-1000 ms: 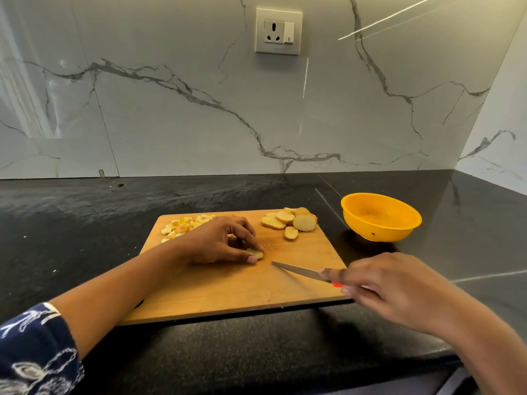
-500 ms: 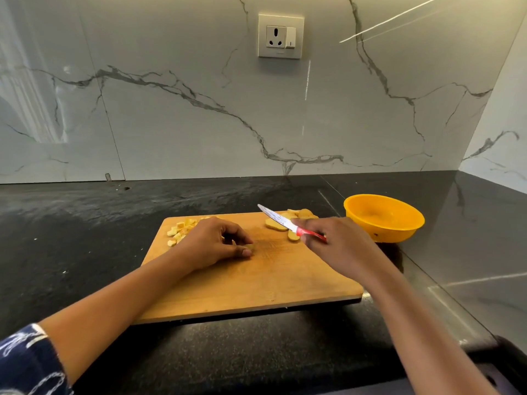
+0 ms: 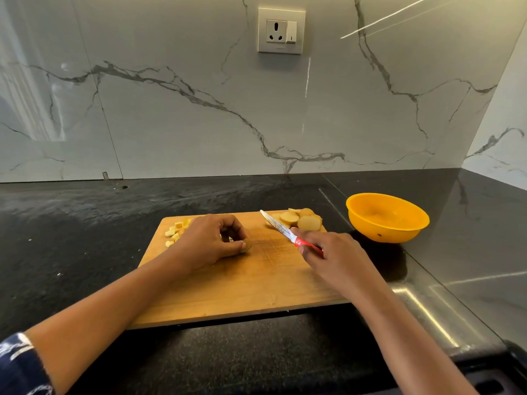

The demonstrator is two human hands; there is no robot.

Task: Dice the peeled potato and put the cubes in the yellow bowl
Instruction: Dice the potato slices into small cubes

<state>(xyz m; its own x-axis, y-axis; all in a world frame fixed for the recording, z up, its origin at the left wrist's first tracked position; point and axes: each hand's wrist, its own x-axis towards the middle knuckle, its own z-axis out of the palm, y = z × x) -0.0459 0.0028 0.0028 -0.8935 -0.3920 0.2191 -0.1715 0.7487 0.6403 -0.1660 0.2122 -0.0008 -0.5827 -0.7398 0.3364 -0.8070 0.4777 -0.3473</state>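
A wooden cutting board [image 3: 242,283] lies on the black counter. Round potato slices [image 3: 299,220] are piled at its far right corner, and small potato cubes [image 3: 175,230] lie at its far left. My left hand [image 3: 211,240] rests on the board's middle, its fingertips pinching a small potato piece [image 3: 247,246]. My right hand [image 3: 336,258] grips a red-handled knife [image 3: 281,228], whose blade points up-left toward the slices, lifted off the board. The yellow bowl [image 3: 386,216] stands on the counter just right of the board and looks empty.
The marble backsplash rises behind the counter, with a wall socket [image 3: 281,31] above. A side wall closes in at the far right. The counter's front edge runs along the bottom right, with a metal strip [image 3: 427,312] near it.
My right hand carried the knife from the board's near right edge up to the potato slices. My left hand stayed on the small piece. The view shifted slightly.
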